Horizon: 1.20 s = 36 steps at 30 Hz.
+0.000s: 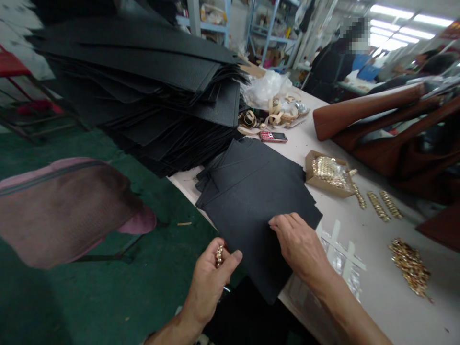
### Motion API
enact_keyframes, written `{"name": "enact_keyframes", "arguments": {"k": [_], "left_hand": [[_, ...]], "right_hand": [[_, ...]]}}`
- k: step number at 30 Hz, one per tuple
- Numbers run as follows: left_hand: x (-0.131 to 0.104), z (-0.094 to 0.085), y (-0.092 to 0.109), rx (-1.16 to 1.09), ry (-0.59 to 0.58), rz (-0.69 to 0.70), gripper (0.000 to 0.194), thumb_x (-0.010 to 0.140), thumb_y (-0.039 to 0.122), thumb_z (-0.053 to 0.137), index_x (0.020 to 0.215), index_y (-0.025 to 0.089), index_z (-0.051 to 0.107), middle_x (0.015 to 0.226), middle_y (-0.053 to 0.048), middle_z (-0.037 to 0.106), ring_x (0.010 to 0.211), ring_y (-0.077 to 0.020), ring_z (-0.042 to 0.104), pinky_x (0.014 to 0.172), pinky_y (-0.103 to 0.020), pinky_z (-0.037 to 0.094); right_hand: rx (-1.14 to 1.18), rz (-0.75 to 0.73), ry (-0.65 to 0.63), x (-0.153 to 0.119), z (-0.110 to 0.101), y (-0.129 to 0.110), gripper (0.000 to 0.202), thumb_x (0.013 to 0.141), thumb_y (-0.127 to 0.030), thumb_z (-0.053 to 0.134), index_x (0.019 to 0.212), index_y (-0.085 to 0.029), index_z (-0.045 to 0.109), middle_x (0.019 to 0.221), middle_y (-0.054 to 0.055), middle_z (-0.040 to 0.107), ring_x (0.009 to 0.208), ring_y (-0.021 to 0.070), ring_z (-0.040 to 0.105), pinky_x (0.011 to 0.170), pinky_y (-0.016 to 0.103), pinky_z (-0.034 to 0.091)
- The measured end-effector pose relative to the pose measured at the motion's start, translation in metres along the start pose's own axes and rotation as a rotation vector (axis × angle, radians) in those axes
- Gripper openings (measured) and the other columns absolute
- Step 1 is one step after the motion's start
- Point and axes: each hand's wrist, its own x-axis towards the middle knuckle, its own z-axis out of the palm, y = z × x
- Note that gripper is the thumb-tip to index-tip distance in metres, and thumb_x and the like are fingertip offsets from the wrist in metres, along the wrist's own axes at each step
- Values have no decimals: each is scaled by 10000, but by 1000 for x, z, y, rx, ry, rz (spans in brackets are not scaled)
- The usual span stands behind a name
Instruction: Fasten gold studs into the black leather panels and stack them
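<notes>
My left hand (212, 275), at the table's near-left edge, has its fingers curled around a short gold chain (219, 256). Its thumb points out beside the edge of a black leather-like panel (251, 201). Over the right part of that panel is my right hand (296, 239), fingers bent and tips pressed together. Whether anything small sits between those fingertips is hidden. The top panel lies on several similar ones, slightly fanned, its near corner sticking out past the table edge.
A tall stack of black panels (151, 91) stands on the left. Rightward are a box of gold chains (328, 175), loose chain strips (378, 206) and a gold chain heap (409, 266). A red phone (273, 137) lies behind, near brown leather pieces (370, 115). A covered chair (72, 206) stands left.
</notes>
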Motion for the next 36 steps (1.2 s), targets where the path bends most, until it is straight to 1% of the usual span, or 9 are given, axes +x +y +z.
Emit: {"name": "enact_keyframes", "arguments": {"k": [3, 6, 10, 14, 17, 22, 29, 33, 36], "left_hand": [[-6, 1, -5, -98, -16, -37, 375, 805, 388, 749, 1098, 182, 640, 861, -13, 702, 751, -146, 636, 713, -249, 527], [-13, 1, -9, -151, -74, -59, 456, 812, 337, 754, 1222, 175, 633, 1117, -79, 722, 1077, -253, 643, 963, -360, 502], [-19, 3, -9, -242, -187, -61, 460, 854, 276, 715, 1293, 202, 602, 1177, -67, 707, 1107, -241, 631, 1034, -386, 465], [-22, 7, -4, -298, -256, -124, 369, 846, 259, 717, 1205, 199, 658, 1076, -51, 722, 1004, -206, 645, 961, -351, 506], [-24, 8, -3, -240, -266, -172, 228, 834, 307, 721, 1017, 170, 716, 834, -19, 692, 774, -139, 620, 733, -240, 537], [-23, 11, -2, -181, -180, -268, 248, 756, 369, 757, 889, 165, 713, 658, 33, 550, 513, -62, 421, 371, -124, 317], [-18, 15, 1, -234, -270, -247, 423, 730, 372, 772, 1090, 170, 677, 738, 5, 621, 499, -55, 422, 365, -122, 288], [-15, 16, 0, -279, -367, -225, 438, 783, 345, 738, 1174, 175, 637, 800, -23, 659, 574, -86, 517, 498, -174, 421], [-14, 15, -3, -259, -381, -219, 410, 811, 360, 721, 1168, 179, 633, 762, -15, 644, 560, -87, 500, 489, -182, 400]], "right_hand": [[215, 50, -57, -38, -6, -13, 172, 988, -142, 448, 931, -180, 606, 826, 43, 649, 757, 195, 564, 721, 323, 452], [485, 199, -76, -64, -13, -21, 148, 986, -187, 489, 954, -209, 632, 899, 24, 678, 830, 165, 614, 766, 285, 464], [680, 460, -66, -65, -18, -24, 108, 935, -251, 586, 956, -245, 692, 900, -11, 720, 832, 138, 664, 761, 247, 483], [840, 602, -175, -49, -14, -29, 122, 891, -246, 600, 905, -229, 720, 749, -24, 695, 672, 121, 646, 642, 234, 502], [932, 665, -257, -40, -10, -33, 131, 874, -249, 600, 864, -209, 724, 694, -18, 664, 616, 117, 624, 561, 219, 501], [864, 687, -264, -37, -10, -32, 132, 868, -262, 605, 845, -209, 724, 649, -26, 636, 565, 91, 590, 500, 180, 465], [1035, 768, -282, -37, -9, -22, 138, 833, -318, 625, 860, -194, 678, 579, -49, 570, 489, 85, 552, 412, 161, 455], [1120, 789, -311, -36, -5, -17, 159, 816, -337, 650, 856, -184, 642, 544, -63, 555, 458, 80, 547, 392, 155, 459], [1146, 818, -320, -35, -4, -15, 182, 798, -349, 672, 836, -184, 605, 514, -72, 548, 431, 79, 541, 380, 153, 457]]}}
